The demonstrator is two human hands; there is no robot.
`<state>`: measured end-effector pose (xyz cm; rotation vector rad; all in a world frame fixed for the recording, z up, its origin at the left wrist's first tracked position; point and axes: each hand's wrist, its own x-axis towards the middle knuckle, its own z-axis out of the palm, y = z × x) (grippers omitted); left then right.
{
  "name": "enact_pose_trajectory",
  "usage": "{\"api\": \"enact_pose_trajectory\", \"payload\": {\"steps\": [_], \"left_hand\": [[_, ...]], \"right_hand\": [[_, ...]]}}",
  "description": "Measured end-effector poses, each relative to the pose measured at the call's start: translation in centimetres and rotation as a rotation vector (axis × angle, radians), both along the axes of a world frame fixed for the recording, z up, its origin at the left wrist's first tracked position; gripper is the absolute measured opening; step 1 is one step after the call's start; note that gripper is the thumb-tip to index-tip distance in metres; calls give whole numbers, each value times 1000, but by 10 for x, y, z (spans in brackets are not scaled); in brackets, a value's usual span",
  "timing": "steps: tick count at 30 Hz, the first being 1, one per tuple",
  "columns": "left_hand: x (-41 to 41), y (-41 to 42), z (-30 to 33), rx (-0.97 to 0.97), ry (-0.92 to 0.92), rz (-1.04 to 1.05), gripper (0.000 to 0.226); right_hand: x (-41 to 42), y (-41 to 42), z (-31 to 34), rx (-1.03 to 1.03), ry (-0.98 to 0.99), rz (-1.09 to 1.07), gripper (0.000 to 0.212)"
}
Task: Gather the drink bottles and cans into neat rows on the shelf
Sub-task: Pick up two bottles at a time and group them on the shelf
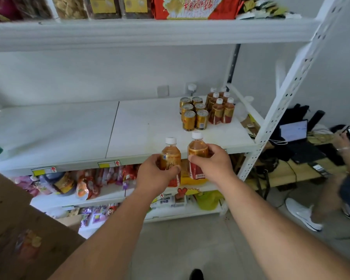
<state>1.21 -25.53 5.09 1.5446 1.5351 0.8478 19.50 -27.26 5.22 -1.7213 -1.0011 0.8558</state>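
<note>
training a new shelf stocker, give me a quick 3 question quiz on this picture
1. True or false: the gold metal cans on the white middle shelf stand in two rows of three.
2. Multiple choice: what does each hand hold? A) a gold can B) an amber plastic drink bottle with a white cap C) nothing
3. Short answer: which side of the cans is the group of amber white-capped bottles on?

Key
1. True.
2. B: the left hand grips one bottle, the right hand another, both at the shelf's front edge.
3. Their right, near the shelf's right end.
</note>
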Motion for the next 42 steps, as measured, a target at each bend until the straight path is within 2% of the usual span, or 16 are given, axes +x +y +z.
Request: {"api": "enact_pose_trajectory", "payload": {"steps": [10,19,24,33,42], "left_hand": [[62,-15,8,-22,-3,-36,40],[149,4,15,-11,-10,-12,52],[183,17,13,3,12,5,48],[215,79,2,-21,32,-6,53],[234,157,-13,-13,18,-83,34]], "right_hand": [[63,-21,0,2,28,-22,35],[150,-1,3,10,37,-24,42],[183,14,-3,9,52,-47,44],[212,64,-8,-21,26,-60,48],[226,134,-19,-55,-14,-82,38]]}}
